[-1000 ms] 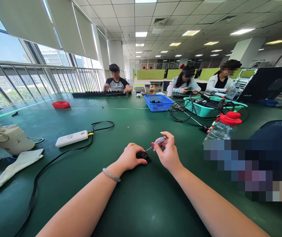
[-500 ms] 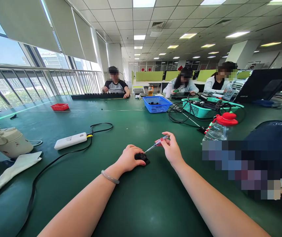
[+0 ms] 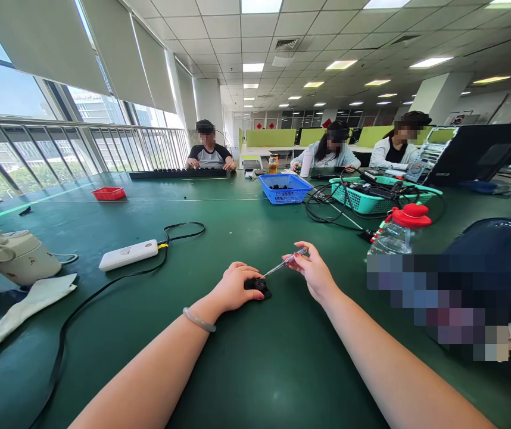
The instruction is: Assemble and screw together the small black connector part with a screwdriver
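My left hand [image 3: 236,288] rests on the green table [image 3: 246,369] with its fingers curled over a small black part [image 3: 258,285], pinning it down. My right hand [image 3: 313,274] pinches a thin screwdriver [image 3: 283,263] with a clear reddish handle. The metal tip of the screwdriver slants down to the left and meets the black part. A pale bangle [image 3: 198,320] sits on my left wrist.
A white power bank [image 3: 128,254] with a black cable [image 3: 65,333] lies to the left, past it a cream kettle [image 3: 16,256] and white cloth [image 3: 23,304]. A red-capped bottle [image 3: 398,233] stands right. Blue basket [image 3: 286,187], teal basket [image 3: 371,199], laptop [image 3: 474,152] and three seated people sit farther back.
My right hand has lowered slightly and tilted the screwdriver flatter, its tip staying on the black part. My left hand keeps its hold.
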`<action>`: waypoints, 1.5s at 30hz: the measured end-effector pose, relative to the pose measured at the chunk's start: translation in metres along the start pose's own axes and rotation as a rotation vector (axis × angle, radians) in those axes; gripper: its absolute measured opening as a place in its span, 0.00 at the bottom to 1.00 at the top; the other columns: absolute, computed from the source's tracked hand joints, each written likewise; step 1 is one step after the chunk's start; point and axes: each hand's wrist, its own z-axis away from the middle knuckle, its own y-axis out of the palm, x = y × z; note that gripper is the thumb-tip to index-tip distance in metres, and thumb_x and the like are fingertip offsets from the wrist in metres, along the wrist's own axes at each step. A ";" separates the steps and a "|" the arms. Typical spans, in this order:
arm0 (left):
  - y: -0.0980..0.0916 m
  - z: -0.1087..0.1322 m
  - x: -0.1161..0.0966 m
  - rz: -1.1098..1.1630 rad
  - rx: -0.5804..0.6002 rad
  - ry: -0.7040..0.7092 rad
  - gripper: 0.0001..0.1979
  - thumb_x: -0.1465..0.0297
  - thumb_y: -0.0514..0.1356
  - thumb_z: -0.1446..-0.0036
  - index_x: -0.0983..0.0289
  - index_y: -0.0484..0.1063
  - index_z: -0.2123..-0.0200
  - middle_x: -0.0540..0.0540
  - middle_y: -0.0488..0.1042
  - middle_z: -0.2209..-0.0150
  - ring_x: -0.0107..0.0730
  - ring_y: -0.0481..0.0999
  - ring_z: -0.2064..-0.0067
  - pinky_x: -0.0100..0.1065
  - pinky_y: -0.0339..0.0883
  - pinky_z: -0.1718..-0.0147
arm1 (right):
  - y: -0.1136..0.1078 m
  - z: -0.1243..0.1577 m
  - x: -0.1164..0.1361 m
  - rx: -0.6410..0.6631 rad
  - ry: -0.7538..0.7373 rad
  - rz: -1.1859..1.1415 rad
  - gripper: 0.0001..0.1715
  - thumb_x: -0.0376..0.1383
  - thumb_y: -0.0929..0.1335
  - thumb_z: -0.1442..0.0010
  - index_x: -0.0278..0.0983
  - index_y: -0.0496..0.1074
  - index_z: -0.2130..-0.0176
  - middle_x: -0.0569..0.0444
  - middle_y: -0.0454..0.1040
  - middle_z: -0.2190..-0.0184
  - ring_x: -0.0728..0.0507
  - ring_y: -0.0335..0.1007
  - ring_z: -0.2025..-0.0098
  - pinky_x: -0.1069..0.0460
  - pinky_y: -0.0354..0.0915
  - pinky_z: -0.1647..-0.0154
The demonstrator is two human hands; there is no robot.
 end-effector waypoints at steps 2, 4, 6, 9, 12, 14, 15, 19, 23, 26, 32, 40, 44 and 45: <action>0.000 0.000 0.000 0.001 -0.006 0.003 0.23 0.58 0.70 0.52 0.56 0.78 0.52 0.54 0.76 0.46 0.48 0.64 0.39 0.48 0.57 0.38 | 0.000 0.000 0.001 0.009 -0.010 0.025 0.32 0.55 0.74 0.54 0.42 0.65 0.57 0.57 0.79 0.74 0.40 0.79 0.65 0.43 0.70 0.57; 0.001 0.000 0.000 -0.001 -0.011 0.006 0.22 0.58 0.70 0.52 0.56 0.78 0.52 0.54 0.76 0.46 0.49 0.65 0.39 0.48 0.57 0.38 | 0.000 0.000 0.002 0.003 -0.036 0.053 0.32 0.57 0.74 0.54 0.42 0.65 0.58 0.58 0.78 0.75 0.41 0.79 0.68 0.42 0.70 0.57; 0.001 0.000 0.000 -0.004 -0.011 0.006 0.22 0.57 0.69 0.51 0.56 0.78 0.52 0.54 0.76 0.46 0.49 0.64 0.39 0.48 0.56 0.38 | 0.001 -0.001 0.001 -0.011 -0.072 0.066 0.32 0.57 0.75 0.55 0.41 0.65 0.59 0.59 0.77 0.76 0.42 0.78 0.70 0.42 0.70 0.57; 0.001 0.000 0.000 -0.007 -0.006 0.002 0.23 0.57 0.69 0.51 0.56 0.78 0.52 0.54 0.76 0.45 0.50 0.64 0.38 0.49 0.57 0.38 | 0.003 0.000 0.001 0.024 -0.118 0.080 0.31 0.57 0.73 0.52 0.41 0.65 0.57 0.59 0.77 0.75 0.41 0.79 0.67 0.41 0.70 0.54; 0.001 0.000 -0.001 -0.010 0.000 -0.004 0.22 0.58 0.69 0.51 0.56 0.78 0.52 0.54 0.76 0.46 0.50 0.64 0.39 0.49 0.57 0.38 | 0.005 0.002 0.001 0.094 -0.162 0.108 0.30 0.56 0.72 0.48 0.42 0.64 0.55 0.56 0.79 0.73 0.40 0.80 0.62 0.39 0.69 0.50; 0.001 0.000 -0.001 -0.013 -0.002 -0.005 0.21 0.58 0.69 0.51 0.56 0.78 0.52 0.54 0.76 0.46 0.50 0.64 0.39 0.49 0.57 0.38 | 0.007 0.003 0.002 0.109 -0.190 0.121 0.29 0.55 0.71 0.47 0.42 0.64 0.54 0.55 0.79 0.71 0.40 0.80 0.61 0.39 0.69 0.49; 0.001 0.000 -0.002 -0.014 -0.003 -0.005 0.21 0.59 0.69 0.50 0.56 0.78 0.52 0.54 0.76 0.46 0.50 0.64 0.39 0.48 0.57 0.38 | 0.007 0.004 0.002 0.104 -0.198 0.127 0.28 0.54 0.71 0.46 0.42 0.64 0.54 0.55 0.79 0.71 0.40 0.79 0.61 0.39 0.69 0.50; 0.001 0.000 -0.002 -0.016 -0.006 -0.009 0.22 0.58 0.69 0.51 0.56 0.78 0.51 0.54 0.76 0.46 0.49 0.64 0.39 0.48 0.57 0.38 | 0.007 0.003 0.000 0.028 -0.139 0.173 0.27 0.53 0.72 0.48 0.41 0.65 0.56 0.57 0.78 0.72 0.41 0.78 0.67 0.40 0.70 0.53; 0.000 0.000 -0.003 -0.022 0.002 -0.015 0.22 0.59 0.69 0.51 0.56 0.78 0.52 0.54 0.76 0.46 0.49 0.65 0.39 0.48 0.57 0.38 | 0.005 0.000 -0.007 -0.006 0.025 0.086 0.22 0.47 0.72 0.47 0.41 0.64 0.57 0.58 0.77 0.73 0.42 0.78 0.70 0.41 0.72 0.56; 0.000 0.000 -0.004 -0.025 0.012 -0.017 0.21 0.60 0.69 0.51 0.55 0.78 0.52 0.53 0.76 0.45 0.49 0.64 0.39 0.47 0.56 0.38 | 0.004 -0.002 -0.011 0.024 0.114 -0.003 0.17 0.39 0.69 0.45 0.42 0.62 0.57 0.55 0.79 0.70 0.42 0.80 0.68 0.42 0.74 0.59; -0.001 0.000 -0.005 -0.018 0.028 -0.024 0.22 0.60 0.69 0.50 0.57 0.77 0.51 0.53 0.75 0.45 0.49 0.63 0.39 0.47 0.55 0.37 | 0.004 -0.001 -0.011 0.034 0.164 -0.071 0.15 0.33 0.68 0.45 0.42 0.62 0.58 0.55 0.79 0.71 0.43 0.79 0.69 0.44 0.74 0.63; 0.000 0.001 -0.003 -0.021 0.024 -0.016 0.22 0.58 0.68 0.49 0.55 0.78 0.51 0.53 0.75 0.45 0.49 0.63 0.39 0.47 0.55 0.37 | 0.008 0.002 -0.003 -0.089 0.044 -0.046 0.17 0.37 0.69 0.46 0.42 0.61 0.57 0.58 0.77 0.73 0.44 0.77 0.68 0.44 0.72 0.57; 0.000 0.001 -0.001 -0.023 0.020 -0.010 0.22 0.57 0.68 0.49 0.54 0.78 0.50 0.53 0.74 0.44 0.50 0.63 0.39 0.48 0.55 0.37 | 0.010 0.008 0.003 -0.055 -0.233 0.154 0.18 0.43 0.66 0.41 0.42 0.60 0.53 0.55 0.77 0.70 0.42 0.76 0.63 0.41 0.69 0.52; 0.000 0.001 -0.001 -0.023 0.021 -0.010 0.23 0.57 0.68 0.49 0.54 0.77 0.50 0.53 0.74 0.44 0.50 0.63 0.38 0.48 0.55 0.37 | 0.012 0.011 0.005 -0.036 -0.281 0.205 0.18 0.43 0.66 0.40 0.42 0.60 0.52 0.54 0.78 0.69 0.42 0.76 0.62 0.41 0.69 0.52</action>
